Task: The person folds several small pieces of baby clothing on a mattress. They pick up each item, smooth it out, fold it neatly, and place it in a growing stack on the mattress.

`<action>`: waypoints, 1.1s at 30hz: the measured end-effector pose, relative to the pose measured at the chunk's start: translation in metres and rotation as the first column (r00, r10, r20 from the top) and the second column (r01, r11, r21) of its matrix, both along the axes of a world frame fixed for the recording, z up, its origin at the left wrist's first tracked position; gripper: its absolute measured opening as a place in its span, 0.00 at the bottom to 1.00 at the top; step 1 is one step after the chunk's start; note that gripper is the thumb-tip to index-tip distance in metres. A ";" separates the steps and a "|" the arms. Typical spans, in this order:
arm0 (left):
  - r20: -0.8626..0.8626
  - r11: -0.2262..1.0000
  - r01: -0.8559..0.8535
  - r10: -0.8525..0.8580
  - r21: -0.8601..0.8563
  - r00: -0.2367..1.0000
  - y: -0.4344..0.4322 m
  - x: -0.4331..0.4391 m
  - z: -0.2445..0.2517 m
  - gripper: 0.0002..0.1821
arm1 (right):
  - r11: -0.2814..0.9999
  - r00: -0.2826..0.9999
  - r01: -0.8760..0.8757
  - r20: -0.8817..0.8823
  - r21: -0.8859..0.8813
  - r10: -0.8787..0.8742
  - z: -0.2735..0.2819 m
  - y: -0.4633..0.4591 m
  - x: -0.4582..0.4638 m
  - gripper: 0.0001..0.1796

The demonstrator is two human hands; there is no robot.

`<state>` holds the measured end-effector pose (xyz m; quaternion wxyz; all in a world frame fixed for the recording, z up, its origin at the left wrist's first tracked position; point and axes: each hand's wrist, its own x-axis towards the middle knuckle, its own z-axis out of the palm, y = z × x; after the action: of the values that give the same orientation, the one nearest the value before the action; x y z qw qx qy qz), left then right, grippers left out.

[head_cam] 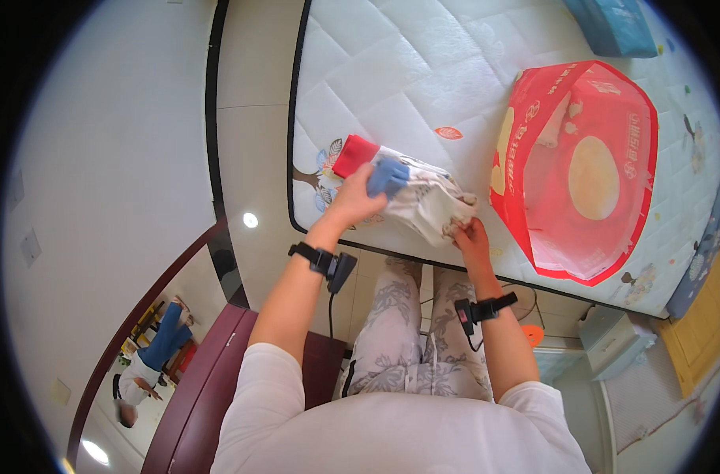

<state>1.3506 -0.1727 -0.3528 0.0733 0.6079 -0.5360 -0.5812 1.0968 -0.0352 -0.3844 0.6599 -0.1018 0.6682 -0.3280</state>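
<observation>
Folded white printed fabric (422,204) with a red end (356,156) lies on the quilted mattress (395,65), near its front edge. My left hand (359,198) holds a bunched blue cloth piece (388,177) over the left part of the fabric; whether it is joined to the white fabric I cannot tell. The fingertips of my right hand (471,236) pinch the fabric's right end, by a brownish patterned edge (457,225). Both wrists wear black straps with small devices. Right of the fabric stands an open red plastic bag (517,195), with some pale cloth visible inside.
A blue-green bag or box (617,29) sits at the mattress's far right. Dark blue patterned fabric (700,260) hangs over its right edge, near a yellow panel (700,326). Dark red furniture (200,397) stands at lower left, beside a mirror or doorway showing a person (144,367).
</observation>
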 end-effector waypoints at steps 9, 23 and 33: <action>-0.005 0.995 -0.091 0.092 0.026 0.996 0.010 0.018 -0.032 0.18 | 0.998 0.997 -0.049 -0.050 0.049 0.052 -0.007 0.001 0.008 0.12; 0.055 0.959 -0.213 0.227 -0.186 0.972 0.012 0.044 -0.003 0.18 | 0.991 0.993 -0.025 0.108 -0.133 0.040 0.001 -0.006 0.042 0.19; 0.260 0.952 -0.155 0.225 -0.263 0.939 0.002 0.047 -0.031 0.24 | 0.997 1.000 0.024 0.000 -0.078 -0.024 -0.020 -0.021 0.047 0.14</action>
<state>1.3978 -0.1705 -0.3840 0.1236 0.7217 -0.5451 -0.4082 1.1439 -0.0566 -0.4047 0.6512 -0.1196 0.6563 -0.3618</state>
